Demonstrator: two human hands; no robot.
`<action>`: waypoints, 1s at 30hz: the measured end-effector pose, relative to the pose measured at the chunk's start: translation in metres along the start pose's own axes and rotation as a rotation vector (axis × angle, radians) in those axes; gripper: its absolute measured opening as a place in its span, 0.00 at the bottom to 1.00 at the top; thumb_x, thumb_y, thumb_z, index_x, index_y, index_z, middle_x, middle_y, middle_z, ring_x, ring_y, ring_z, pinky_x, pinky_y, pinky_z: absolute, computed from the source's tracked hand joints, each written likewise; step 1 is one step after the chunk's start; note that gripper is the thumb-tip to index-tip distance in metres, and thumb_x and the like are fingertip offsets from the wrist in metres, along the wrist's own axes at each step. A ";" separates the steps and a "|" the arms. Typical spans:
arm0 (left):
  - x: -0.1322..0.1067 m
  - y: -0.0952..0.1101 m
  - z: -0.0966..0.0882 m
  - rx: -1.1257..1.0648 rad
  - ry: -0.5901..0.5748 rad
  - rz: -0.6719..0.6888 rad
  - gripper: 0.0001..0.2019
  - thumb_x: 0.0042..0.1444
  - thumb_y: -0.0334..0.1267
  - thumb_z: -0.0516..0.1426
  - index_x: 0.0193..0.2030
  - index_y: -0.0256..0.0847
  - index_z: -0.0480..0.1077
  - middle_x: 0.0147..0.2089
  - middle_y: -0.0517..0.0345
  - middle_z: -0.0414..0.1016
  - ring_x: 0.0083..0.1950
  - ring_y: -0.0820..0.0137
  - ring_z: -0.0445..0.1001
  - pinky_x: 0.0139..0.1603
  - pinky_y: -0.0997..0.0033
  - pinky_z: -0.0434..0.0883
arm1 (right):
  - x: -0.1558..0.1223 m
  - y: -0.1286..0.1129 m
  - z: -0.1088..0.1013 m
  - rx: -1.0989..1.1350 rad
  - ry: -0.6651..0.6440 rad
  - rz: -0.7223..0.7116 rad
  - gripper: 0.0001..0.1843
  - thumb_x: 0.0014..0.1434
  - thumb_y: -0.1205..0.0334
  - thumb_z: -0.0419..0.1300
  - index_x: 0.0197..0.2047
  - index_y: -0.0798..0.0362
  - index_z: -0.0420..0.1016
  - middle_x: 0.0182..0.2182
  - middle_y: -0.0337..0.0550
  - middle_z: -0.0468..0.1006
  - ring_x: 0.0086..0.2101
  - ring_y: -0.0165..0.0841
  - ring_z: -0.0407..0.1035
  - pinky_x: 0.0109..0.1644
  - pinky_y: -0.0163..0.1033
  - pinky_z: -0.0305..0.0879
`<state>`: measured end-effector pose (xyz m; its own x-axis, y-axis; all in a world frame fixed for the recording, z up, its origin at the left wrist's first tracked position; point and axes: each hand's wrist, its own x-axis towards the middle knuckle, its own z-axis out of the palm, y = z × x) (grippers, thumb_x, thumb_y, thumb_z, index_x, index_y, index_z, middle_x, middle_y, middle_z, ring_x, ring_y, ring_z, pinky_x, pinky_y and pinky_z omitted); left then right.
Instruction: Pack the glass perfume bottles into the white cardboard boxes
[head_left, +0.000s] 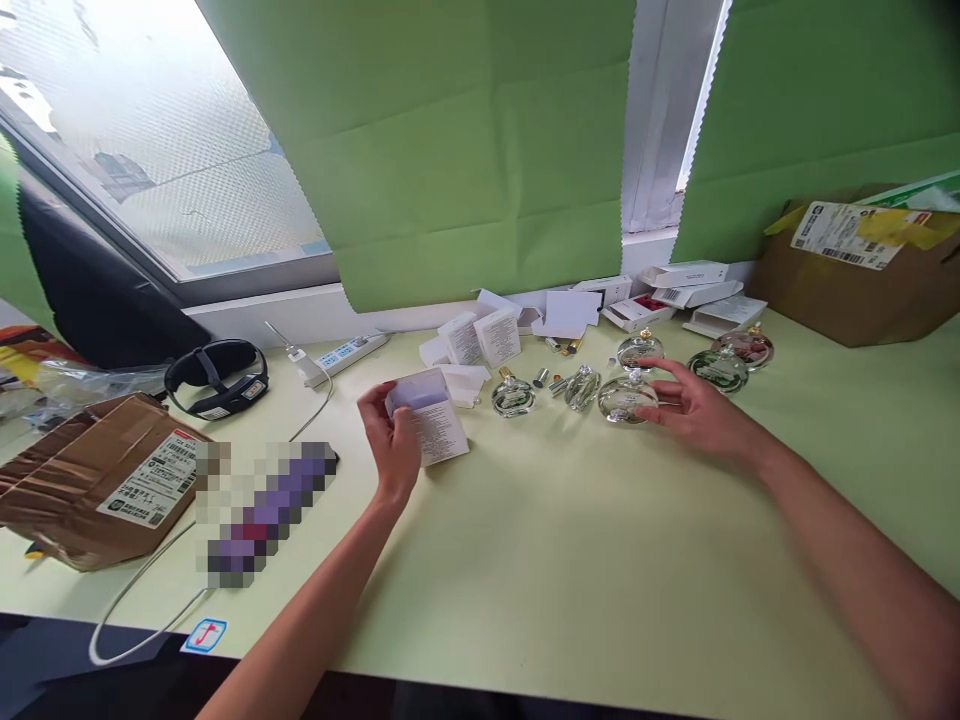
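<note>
Head view: left hand pinching box; right hand pinching bottle toward far edge of tabletop; smooth sides may slip.

Both arms bare, reaching fwd. L forearm comes up from bottom edge, slanting R; L wrist approx. straight. L hand raised, closed in a pinch: thumb in front, fingers bent behind, partly hidden. R forearm enters from lower R, angled L & fwd. R hand well apart from L, fingers extended, slightly curved, above R thumb; grip unclear.
</note>
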<state>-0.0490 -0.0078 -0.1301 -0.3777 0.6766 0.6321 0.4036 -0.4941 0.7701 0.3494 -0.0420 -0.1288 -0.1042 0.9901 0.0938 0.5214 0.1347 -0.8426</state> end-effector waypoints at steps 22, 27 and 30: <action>0.009 -0.015 -0.015 -0.009 -0.011 0.026 0.17 0.57 0.40 0.59 0.49 0.46 0.56 0.54 0.53 0.65 0.52 0.70 0.69 0.48 0.70 0.66 | 0.001 0.007 0.008 0.200 -0.160 0.027 0.40 0.55 0.45 0.67 0.66 0.44 0.59 0.50 0.50 0.76 0.50 0.42 0.73 0.59 0.52 0.66; 0.010 -0.016 -0.016 -0.046 -0.020 -0.007 0.22 0.56 0.38 0.60 0.53 0.48 0.53 0.54 0.54 0.67 0.44 0.72 0.71 0.42 0.72 0.67 | 0.002 0.009 -0.003 0.189 -0.152 0.000 0.38 0.52 0.47 0.70 0.64 0.43 0.65 0.56 0.50 0.75 0.56 0.44 0.70 0.57 0.49 0.68; 0.011 -0.018 -0.018 -0.030 -0.021 -0.024 0.25 0.56 0.39 0.59 0.57 0.48 0.53 0.56 0.52 0.67 0.46 0.71 0.72 0.44 0.71 0.68 | 0.006 0.014 -0.010 0.173 0.011 -0.065 0.24 0.62 0.45 0.59 0.58 0.45 0.71 0.53 0.48 0.78 0.51 0.41 0.73 0.52 0.46 0.71</action>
<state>-0.0753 -0.0016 -0.1359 -0.3696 0.6992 0.6120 0.3691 -0.4940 0.7872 0.3645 -0.0337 -0.1343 -0.1229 0.9800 0.1565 0.3602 0.1910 -0.9131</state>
